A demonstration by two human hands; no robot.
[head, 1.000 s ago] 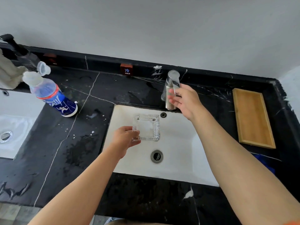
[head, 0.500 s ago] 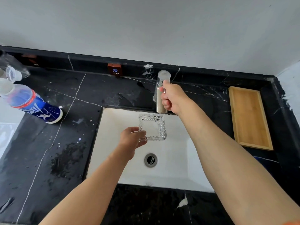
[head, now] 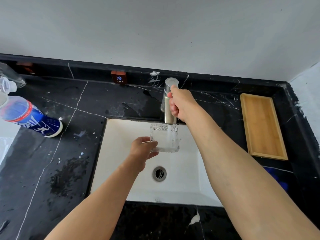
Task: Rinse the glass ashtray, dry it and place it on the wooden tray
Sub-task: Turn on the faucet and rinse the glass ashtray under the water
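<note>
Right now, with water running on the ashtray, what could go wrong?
The left hand pinches the wet glass ashtray by one corner only; it may slip and crack in the sink. Water hitting it could also splash onto the counter while the right hand holds the faucet.

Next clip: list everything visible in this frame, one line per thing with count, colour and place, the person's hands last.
Square clear glass ashtray: one, clear, under the running water, above the basin.
Metal tap: one, silver, behind the basin, water flowing.
White rectangular sink basin: one, white, centre, round drain.
Black marble counter: one, black with white veins, wet patches.
Rectangular wooden tray: one, light brown, right on the counter, nothing on it.
Blue plastic bottle: one, blue and red label, left, cap flipped open.
COLD label block: one, reddish brown, back ledge.
Blue cloth: one, partly hidden, right.
Left hand: grip on the ashtray edge.
Right hand: grip on the tap.
</note>
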